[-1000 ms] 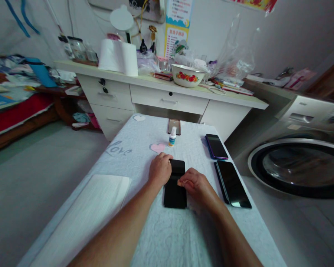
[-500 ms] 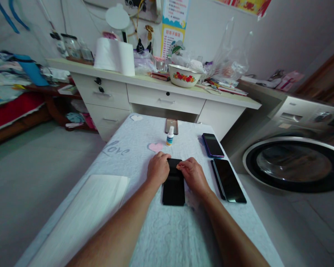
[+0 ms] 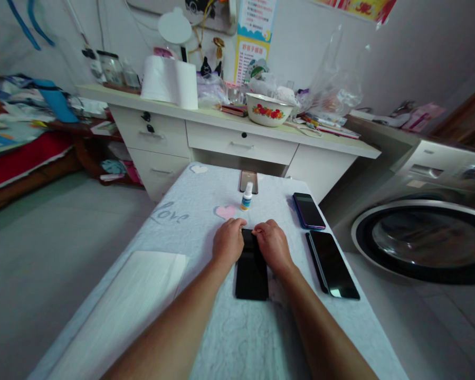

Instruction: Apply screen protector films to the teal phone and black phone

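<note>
Black phone [image 3: 252, 278] lies flat on the cloth-covered table [image 3: 237, 343], its top end between the two hands I watch through the feed. I see the left hand [image 3: 228, 244] curled at its upper left edge, though I cannot tell how firmly it grips. The right hand [image 3: 273, 246] has fingertips bunched over the upper right; whether they pinch something small, I cannot make out. Beyond stands a small bottle [image 3: 246, 198]; a purple-edged phone [image 3: 309, 211] lies well to the right.

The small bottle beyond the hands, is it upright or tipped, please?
Upright: the bottle stands on the cloth, white top uppermost.
</note>
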`<action>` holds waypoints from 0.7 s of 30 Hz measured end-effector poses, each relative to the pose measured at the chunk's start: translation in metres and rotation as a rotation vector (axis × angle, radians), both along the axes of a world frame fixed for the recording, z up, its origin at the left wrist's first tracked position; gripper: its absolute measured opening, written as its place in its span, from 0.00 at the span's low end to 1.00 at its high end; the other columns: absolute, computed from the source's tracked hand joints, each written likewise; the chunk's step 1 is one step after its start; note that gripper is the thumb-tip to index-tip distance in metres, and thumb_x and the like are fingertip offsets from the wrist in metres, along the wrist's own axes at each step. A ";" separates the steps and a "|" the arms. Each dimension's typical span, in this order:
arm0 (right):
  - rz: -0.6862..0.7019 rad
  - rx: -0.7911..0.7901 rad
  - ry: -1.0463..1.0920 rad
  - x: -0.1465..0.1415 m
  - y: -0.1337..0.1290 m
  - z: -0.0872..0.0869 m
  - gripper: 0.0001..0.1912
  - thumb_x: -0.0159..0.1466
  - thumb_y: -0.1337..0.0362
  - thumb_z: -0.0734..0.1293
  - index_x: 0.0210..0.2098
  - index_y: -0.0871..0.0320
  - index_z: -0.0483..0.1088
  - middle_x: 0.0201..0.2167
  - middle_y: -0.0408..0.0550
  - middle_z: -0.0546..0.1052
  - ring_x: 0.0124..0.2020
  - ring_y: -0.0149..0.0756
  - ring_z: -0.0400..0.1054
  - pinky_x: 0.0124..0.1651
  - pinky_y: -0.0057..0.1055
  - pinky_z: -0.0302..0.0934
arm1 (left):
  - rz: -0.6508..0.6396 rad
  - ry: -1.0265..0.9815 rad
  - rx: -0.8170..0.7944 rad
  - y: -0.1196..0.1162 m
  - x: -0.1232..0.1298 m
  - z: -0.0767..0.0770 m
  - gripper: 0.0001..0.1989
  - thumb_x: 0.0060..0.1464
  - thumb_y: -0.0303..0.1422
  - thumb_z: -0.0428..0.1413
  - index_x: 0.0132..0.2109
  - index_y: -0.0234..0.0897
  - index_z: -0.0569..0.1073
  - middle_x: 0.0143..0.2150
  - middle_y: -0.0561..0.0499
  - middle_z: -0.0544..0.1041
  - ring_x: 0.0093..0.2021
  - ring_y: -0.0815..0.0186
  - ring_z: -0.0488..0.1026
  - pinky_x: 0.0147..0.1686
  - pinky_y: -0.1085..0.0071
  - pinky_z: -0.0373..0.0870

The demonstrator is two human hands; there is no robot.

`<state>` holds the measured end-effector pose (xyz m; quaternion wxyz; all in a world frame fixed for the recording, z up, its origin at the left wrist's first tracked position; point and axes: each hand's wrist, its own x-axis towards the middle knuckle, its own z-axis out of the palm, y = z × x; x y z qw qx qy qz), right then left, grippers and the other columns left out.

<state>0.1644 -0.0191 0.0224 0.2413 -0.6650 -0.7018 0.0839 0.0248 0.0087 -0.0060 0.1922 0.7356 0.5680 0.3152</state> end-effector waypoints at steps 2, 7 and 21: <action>0.011 -0.007 -0.016 -0.005 0.001 -0.001 0.10 0.66 0.68 0.62 0.38 0.56 0.76 0.36 0.48 0.72 0.37 0.33 0.68 0.41 0.25 0.57 | 0.011 0.003 -0.007 0.000 0.000 0.000 0.15 0.57 0.21 0.47 0.46 0.39 0.73 0.43 0.49 0.77 0.44 0.65 0.74 0.47 0.71 0.68; 0.083 -0.009 -0.044 -0.017 -0.001 0.000 0.11 0.67 0.68 0.61 0.40 0.55 0.76 0.38 0.47 0.72 0.37 0.32 0.69 0.40 0.25 0.57 | 0.025 -0.012 -0.035 0.000 0.000 0.001 0.15 0.57 0.21 0.48 0.47 0.39 0.73 0.43 0.49 0.78 0.44 0.66 0.74 0.46 0.71 0.68; 0.085 -0.014 -0.032 0.005 -0.004 0.002 0.11 0.67 0.67 0.62 0.39 0.56 0.76 0.36 0.48 0.72 0.36 0.33 0.69 0.40 0.26 0.58 | 0.012 -0.040 -0.026 -0.002 -0.002 0.002 0.16 0.55 0.20 0.47 0.47 0.37 0.72 0.42 0.48 0.77 0.44 0.65 0.74 0.46 0.70 0.69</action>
